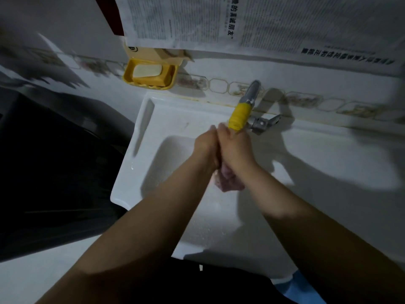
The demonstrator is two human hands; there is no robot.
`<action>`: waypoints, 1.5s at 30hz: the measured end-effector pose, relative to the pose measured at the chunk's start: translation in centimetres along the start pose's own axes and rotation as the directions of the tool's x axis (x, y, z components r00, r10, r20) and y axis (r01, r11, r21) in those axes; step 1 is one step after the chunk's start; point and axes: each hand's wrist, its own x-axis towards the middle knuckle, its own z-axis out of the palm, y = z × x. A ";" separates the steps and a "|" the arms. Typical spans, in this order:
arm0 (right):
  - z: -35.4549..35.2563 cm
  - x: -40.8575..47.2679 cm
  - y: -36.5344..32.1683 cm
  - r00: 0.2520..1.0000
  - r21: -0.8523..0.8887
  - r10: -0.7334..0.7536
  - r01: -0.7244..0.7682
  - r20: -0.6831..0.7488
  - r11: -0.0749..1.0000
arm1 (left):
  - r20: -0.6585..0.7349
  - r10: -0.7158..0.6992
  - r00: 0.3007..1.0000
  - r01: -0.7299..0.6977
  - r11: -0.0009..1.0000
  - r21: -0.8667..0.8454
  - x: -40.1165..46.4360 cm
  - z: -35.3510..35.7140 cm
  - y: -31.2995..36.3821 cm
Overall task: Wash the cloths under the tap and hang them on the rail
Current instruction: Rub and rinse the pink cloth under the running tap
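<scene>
Over the white sink (153,119), my left hand (206,145) and my right hand (235,148) are pressed together just below the tap (238,116), whose spout is wrapped in yellow. Both hands squeeze a small pinkish cloth (228,182), which bulges out beneath the wrists; most of it is hidden between the palms. No rail is in view. Whether water is running I cannot tell.
A yellow soap dish (129,73) with a pale soap bar (148,71) hangs on the wall above the sink's left corner. Newspaper sheets (241,20) cover the wall above. A dark appliance (54,161) stands to the left. The tap's metal lever (266,122) sticks out rightwards.
</scene>
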 end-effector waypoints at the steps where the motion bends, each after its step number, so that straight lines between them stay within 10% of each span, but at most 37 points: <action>1: 0.4 -0.7 -0.1 0.999 -0.062 -0.048 0.048 0.010 0.997 | -0.016 -0.001 1.000 0.001 1.000 0.019 0.0 -0.2 0.2; 6: -0.3 2.0 0.0 0.996 -0.076 0.043 -0.049 -0.080 0.996 | -0.019 -0.094 0.995 0.095 0.995 0.024 -1.8 1.1 0.5; 10: 1.2 -0.3 0.6 0.985 -0.194 -0.174 0.171 0.004 0.966 | -0.068 0.084 0.994 -0.064 0.964 0.257 0.8 -0.1 1.2; 15: 0.0 2.1 0.9 0.995 -0.071 0.065 -0.070 -0.079 0.995 | 0.041 -0.213 0.976 0.213 0.977 0.003 -0.8 1.1 0.1; 19: 1.6 -0.5 0.7 0.982 -0.177 -0.184 0.175 -0.038 0.968 | -0.106 -0.020 0.994 0.041 0.978 0.205 0.9 0.0 1.4; 22: 0.5 1.6 1.0 0.995 -0.236 -0.068 0.049 -0.075 0.970 | 0.129 -0.189 0.973 0.188 0.982 0.019 -0.2 -0.4 1.0; 25: -1.0 4.1 1.9 0.999 -0.221 0.013 -0.005 0.036 0.975 | 0.195 -0.153 0.969 0.096 0.957 0.276 0.2 -1.4 1.0; 31: -3.9 5.9 1.5 0.961 -0.294 0.099 -0.020 0.258 0.955 | 0.415 -0.089 0.906 -0.259 0.659 0.706 1.4 -5.9 3.0; 34: -5.0 5.4 2.3 0.927 -0.162 0.046 0.016 0.373 0.987 | 0.528 -0.062 0.847 -0.495 0.270 0.826 2.3 -7.0 3.8; 38: -6.6 4.8 3.6 0.723 -0.216 0.140 0.012 0.676 0.976 | 0.569 0.046 0.821 -0.571 0.028 0.821 2.5 -8.0 4.6; 45: -5.2 4.1 4.3 0.941 0.019 0.105 -0.117 0.321 0.993 | 0.298 0.233 0.926 -0.367 0.743 0.559 2.0 -7.7 1.6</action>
